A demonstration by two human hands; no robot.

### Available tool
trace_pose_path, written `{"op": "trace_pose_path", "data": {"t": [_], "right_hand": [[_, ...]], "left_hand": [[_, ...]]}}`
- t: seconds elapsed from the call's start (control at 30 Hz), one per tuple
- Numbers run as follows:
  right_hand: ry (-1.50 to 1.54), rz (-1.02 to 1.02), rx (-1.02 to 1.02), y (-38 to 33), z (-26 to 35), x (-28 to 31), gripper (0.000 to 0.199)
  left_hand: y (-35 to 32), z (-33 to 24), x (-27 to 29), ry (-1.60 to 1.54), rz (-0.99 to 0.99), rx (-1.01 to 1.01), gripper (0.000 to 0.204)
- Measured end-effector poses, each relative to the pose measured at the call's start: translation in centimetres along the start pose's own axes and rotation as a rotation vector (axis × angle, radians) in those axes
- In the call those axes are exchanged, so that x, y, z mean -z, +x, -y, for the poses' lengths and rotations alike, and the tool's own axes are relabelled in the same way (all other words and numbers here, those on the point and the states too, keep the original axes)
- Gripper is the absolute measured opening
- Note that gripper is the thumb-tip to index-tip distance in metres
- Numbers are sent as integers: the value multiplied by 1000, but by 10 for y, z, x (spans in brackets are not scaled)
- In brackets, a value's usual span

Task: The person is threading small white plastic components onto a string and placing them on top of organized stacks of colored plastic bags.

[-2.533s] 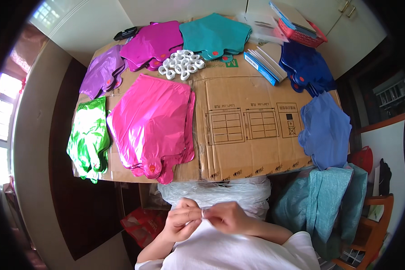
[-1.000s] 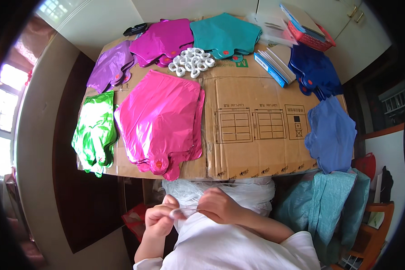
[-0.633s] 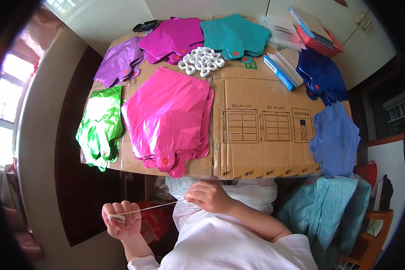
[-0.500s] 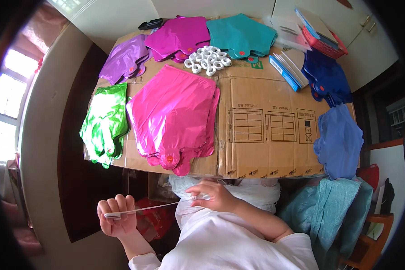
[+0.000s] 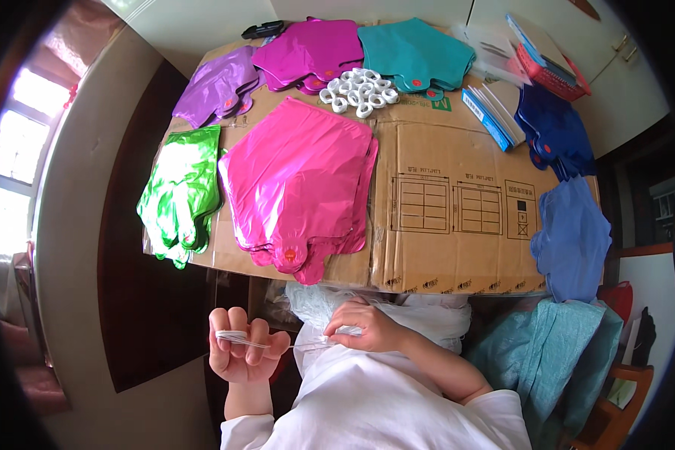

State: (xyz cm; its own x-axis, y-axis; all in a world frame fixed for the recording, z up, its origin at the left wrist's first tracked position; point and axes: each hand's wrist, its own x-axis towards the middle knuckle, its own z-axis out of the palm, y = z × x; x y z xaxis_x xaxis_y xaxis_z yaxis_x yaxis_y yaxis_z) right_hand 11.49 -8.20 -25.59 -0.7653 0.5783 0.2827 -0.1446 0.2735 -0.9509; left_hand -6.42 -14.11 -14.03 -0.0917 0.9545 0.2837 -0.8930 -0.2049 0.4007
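White ribbon point(image 5: 292, 345) runs taut between our hands below the counter point(image 5: 457, 255): our left hand point(image 5: 241, 352) has its fingers point(image 5: 236, 330) curled over one end, our right hand point(image 5: 367, 330) pinches the other. Pink foil balloons point(image 5: 300, 180) lie flat on cardboard above.

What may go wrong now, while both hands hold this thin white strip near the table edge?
1. The thin white strip is stretched between the left hand and the right hand; it looks fine enough to slip out or perhaps tear.
2. The pink foil balloons hang over the edge of the cardboard, just above the hands; an upward move might drag them off.
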Motion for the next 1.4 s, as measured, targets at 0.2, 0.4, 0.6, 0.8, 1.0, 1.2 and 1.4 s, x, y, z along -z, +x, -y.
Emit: {"op": "trace_pose_path", "data": {"t": [0.2,0.4,0.6,0.8,1.0,1.2,1.4], "right_hand": [[-194,-44,83,5,-1,-4,11],[-586,-147,-153,2,-28,-9,12],[-1227,-281,-86,1,-61,10,31],[-1079,-439,-146,-7,-87,27,38],[-1165,-220,-239,-11,-48,11,37],[-337,-98,181,26,32,-16,29],[-210,47,271,32,29,-29,9]], "left_hand": [[0,2,-4,-22,27,7,12],[5,-18,-18,-320,342,44,16],[2,-47,-45,-341,428,-209,18],[0,-79,-58,-337,480,-369,20],[3,-69,-60,-274,468,-351,20],[11,-46,-54,-227,444,-200,20],[15,-49,-54,-215,433,-233,21]]}}
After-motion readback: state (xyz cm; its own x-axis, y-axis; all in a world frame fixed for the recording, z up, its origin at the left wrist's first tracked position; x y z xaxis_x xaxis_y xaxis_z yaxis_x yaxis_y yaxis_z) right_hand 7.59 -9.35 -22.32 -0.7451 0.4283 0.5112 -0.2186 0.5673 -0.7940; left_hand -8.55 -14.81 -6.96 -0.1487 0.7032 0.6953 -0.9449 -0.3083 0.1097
